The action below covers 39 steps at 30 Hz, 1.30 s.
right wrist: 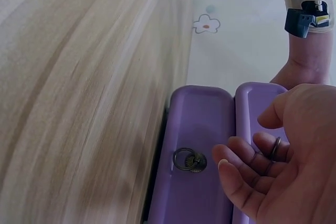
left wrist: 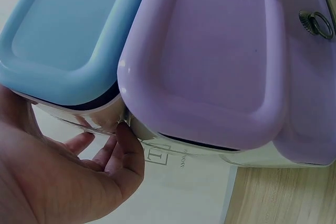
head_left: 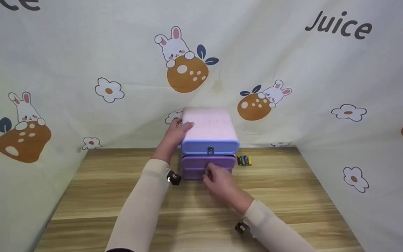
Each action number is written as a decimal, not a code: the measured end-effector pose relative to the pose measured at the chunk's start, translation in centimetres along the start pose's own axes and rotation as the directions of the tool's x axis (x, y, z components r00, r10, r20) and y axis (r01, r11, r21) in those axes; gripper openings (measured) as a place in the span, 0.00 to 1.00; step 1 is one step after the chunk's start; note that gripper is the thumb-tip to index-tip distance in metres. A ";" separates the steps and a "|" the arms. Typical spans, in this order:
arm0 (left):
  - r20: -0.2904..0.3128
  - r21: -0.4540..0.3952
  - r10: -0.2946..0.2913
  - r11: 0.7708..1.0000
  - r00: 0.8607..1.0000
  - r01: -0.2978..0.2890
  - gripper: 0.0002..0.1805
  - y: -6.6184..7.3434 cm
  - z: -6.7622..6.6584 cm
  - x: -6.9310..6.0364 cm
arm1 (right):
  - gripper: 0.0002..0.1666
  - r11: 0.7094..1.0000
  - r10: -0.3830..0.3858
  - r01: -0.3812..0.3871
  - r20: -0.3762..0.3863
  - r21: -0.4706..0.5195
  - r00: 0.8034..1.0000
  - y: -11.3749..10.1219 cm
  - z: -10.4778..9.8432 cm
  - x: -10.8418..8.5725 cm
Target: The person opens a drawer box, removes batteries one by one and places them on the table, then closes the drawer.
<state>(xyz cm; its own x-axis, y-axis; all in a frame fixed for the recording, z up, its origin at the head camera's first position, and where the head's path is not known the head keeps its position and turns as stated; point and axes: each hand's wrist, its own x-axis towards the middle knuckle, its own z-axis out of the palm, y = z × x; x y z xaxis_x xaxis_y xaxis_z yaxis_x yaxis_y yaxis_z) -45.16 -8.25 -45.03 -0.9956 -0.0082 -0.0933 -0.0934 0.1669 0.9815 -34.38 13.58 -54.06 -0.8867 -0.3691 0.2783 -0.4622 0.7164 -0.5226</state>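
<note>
A small drawer box with a pink top [head_left: 210, 122] stands at the back of the table. Its blue top drawer [head_left: 196, 147] carries a ring pull [head_left: 210, 150]. Below it, the middle purple drawer [left wrist: 220, 56] juts out slightly past the lower purple drawer [right wrist: 202, 119]. My left hand [head_left: 177, 134] grips the box's left side, thumb over the top edge, fingers bent against the side. At the front, my right hand [head_left: 222, 182] has curled fingers at the middle drawer's metal ring [right wrist: 275, 148], which lies against the index finger.
Several small coloured cylinders, like batteries [head_left: 244, 160], lie right of the box. A patterned cloth [head_left: 135, 115] hangs behind and at both sides of the wood-grain table [head_left: 110, 189]. The lower drawer has its own ring pull [right wrist: 195, 162].
</note>
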 end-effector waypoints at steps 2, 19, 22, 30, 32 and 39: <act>0.000 -0.004 0.004 1.000 1.000 -0.004 0.44 0.0 0.0 0.0 | 0.08 1.000 0.000 0.000 -0.004 -0.001 1.000 0.0 0.0 0.1; 0.013 -0.024 0.010 1.000 1.000 -0.009 0.45 0.1 0.0 -0.1 | 0.06 0.999 0.034 -0.034 -0.002 0.018 0.999 0.0 0.1 0.4; 0.012 -0.018 0.005 1.000 1.000 -0.005 0.45 0.0 0.0 0.1 | 0.06 0.998 0.050 -0.050 0.003 0.028 0.999 0.0 0.1 0.4; 0.012 -0.008 -0.018 1.000 1.000 0.018 0.47 0.3 0.0 0.2 | 0.06 0.996 0.072 -0.072 0.014 0.052 0.997 0.0 0.2 0.6; 0.011 -0.003 -0.019 1.000 1.000 0.019 0.47 0.3 0.0 0.1 | 0.05 0.997 0.066 -0.067 0.007 0.045 0.998 0.0 0.2 0.6; 0.008 0.007 -0.015 1.000 1.000 0.015 0.47 0.4 0.1 0.0 | 0.05 0.998 0.058 -0.058 -0.006 0.018 0.998 0.2 0.2 0.7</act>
<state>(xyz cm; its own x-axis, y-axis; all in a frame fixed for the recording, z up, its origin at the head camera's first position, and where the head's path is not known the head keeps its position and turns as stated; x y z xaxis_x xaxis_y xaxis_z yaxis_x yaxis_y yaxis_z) -45.20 -8.13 -44.66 -0.9940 -0.0025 -0.1093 -0.1081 0.1736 0.9789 -35.10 13.30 -54.13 -0.9121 -0.3234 0.2521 -0.4100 0.7261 -0.5520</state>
